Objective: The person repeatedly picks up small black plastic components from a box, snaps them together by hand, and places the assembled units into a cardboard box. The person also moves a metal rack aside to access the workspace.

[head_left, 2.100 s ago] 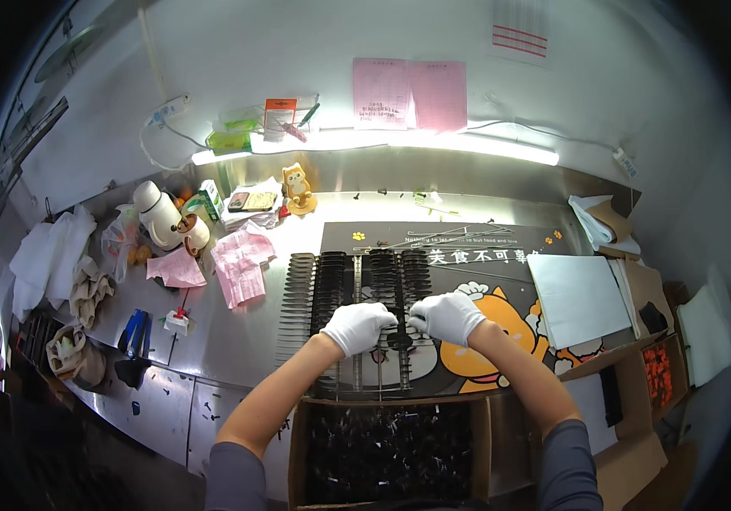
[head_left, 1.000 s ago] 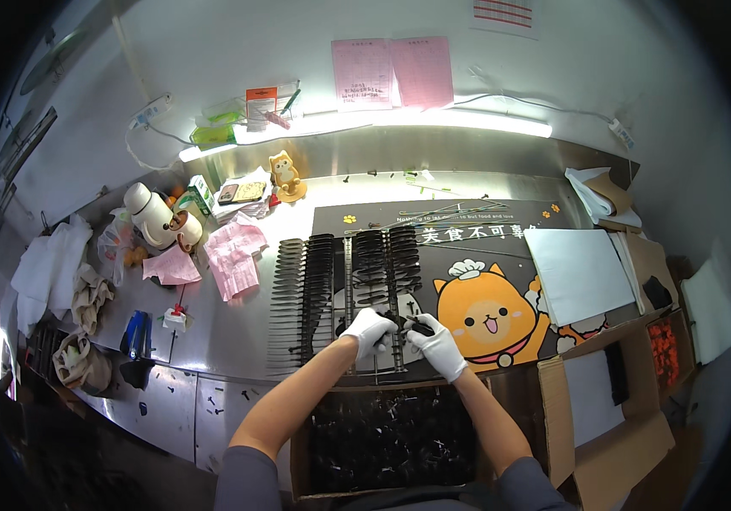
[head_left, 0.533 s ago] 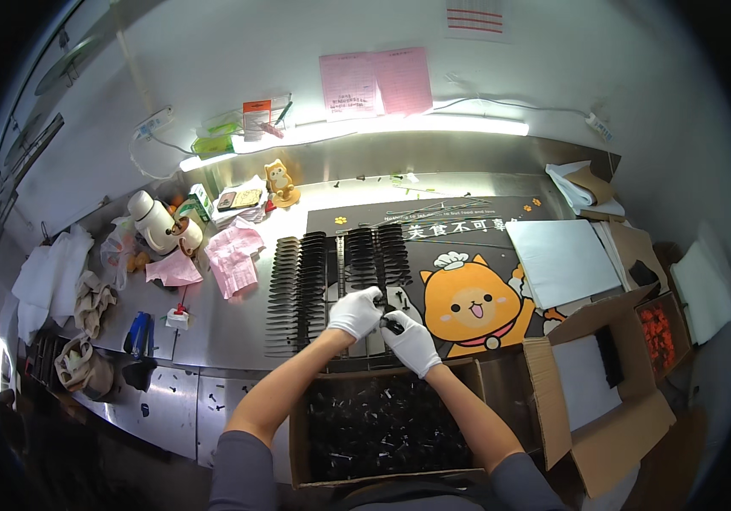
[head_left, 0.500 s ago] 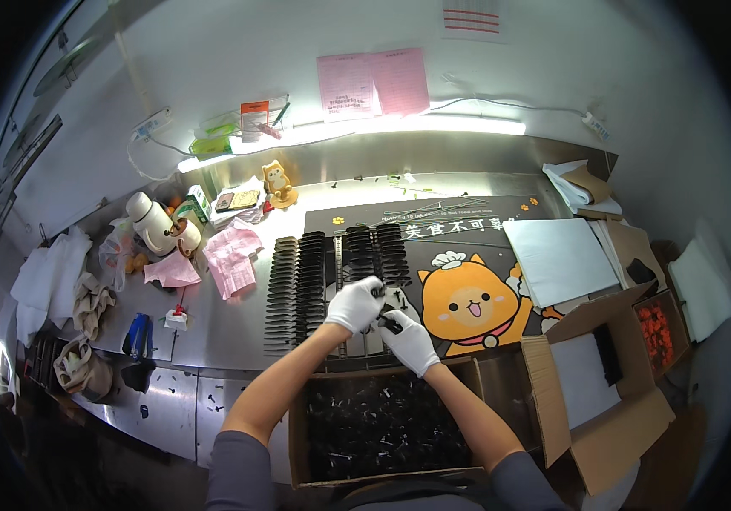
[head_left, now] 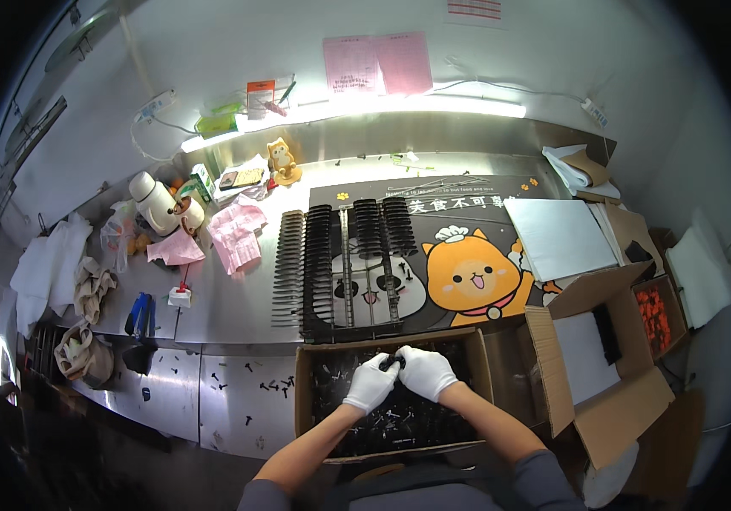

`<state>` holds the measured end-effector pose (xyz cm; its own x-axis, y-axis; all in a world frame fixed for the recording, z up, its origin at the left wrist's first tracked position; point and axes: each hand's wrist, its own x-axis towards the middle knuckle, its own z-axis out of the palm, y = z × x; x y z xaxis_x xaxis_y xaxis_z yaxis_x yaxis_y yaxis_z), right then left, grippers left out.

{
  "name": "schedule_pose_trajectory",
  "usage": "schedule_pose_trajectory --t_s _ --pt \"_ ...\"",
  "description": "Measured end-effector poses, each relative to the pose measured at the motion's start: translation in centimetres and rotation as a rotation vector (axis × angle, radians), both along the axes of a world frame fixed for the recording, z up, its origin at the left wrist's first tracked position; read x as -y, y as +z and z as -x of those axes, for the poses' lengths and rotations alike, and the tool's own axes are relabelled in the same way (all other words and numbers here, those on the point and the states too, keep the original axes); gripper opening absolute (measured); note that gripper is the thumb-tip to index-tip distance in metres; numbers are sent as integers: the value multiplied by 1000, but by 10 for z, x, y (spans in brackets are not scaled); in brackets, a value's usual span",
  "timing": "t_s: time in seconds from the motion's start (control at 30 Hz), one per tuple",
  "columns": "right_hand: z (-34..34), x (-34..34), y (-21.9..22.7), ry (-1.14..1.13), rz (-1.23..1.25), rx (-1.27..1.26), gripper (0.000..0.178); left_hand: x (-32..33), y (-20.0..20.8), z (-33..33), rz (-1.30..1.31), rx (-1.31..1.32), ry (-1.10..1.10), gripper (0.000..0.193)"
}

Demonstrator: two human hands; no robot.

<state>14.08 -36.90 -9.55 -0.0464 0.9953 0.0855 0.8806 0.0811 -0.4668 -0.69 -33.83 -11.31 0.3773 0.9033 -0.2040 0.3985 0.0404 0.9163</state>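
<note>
My left hand [head_left: 371, 383] and my right hand [head_left: 426, 371], both in white gloves, meet over an open cardboard box [head_left: 478, 362] at the table's front. Their fingers are closed around small black pieces [head_left: 392, 363], whose exact kind is mostly hidden by the gloves. Loose small black parts [head_left: 391, 426], some with shiny metal bits, fill the box below. Beyond the box stands a metal rack [head_left: 346, 272] with stacked rows of flat black pieces [head_left: 318, 255]. Its right-hand rows [head_left: 397, 226] take up only the far part.
A dark mat with a cartoon cat [head_left: 472, 277] lies under the rack. To the right, an open carton [head_left: 549, 375] stands beside a box of red-orange pieces [head_left: 653, 325]. Pink cloth [head_left: 236, 234], a white flask [head_left: 152, 203] and blue-handled pliers [head_left: 139, 315] lie left. Loose screw-like parts [head_left: 276, 387] dot the metal surface.
Both hands have moved back from the near part of the rack to over the box of black parts. The rack's near part is now uncovered.
</note>
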Motion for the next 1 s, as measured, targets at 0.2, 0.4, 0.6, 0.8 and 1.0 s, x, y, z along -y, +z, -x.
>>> schedule_pose_trajectory --t_s 0.2,0.4,0.6,0.8,1.0 --pt "-31 11 -11 -83 242 -101 15 -8 15 34 434 132 -137 44" --pt "-4 11 25 196 30 -74 27 -8 28 37 513 230 -336 78" --pt "-9 24 -9 297 -63 -126 21 9 2 31 448 224 -360 69" --pt "19 69 -43 104 414 -593 26 11 -5 4 -531 -626 -343 37" --pt "-54 -25 48 531 449 -121 27 -63 45 36 -254 -15 -666 20"
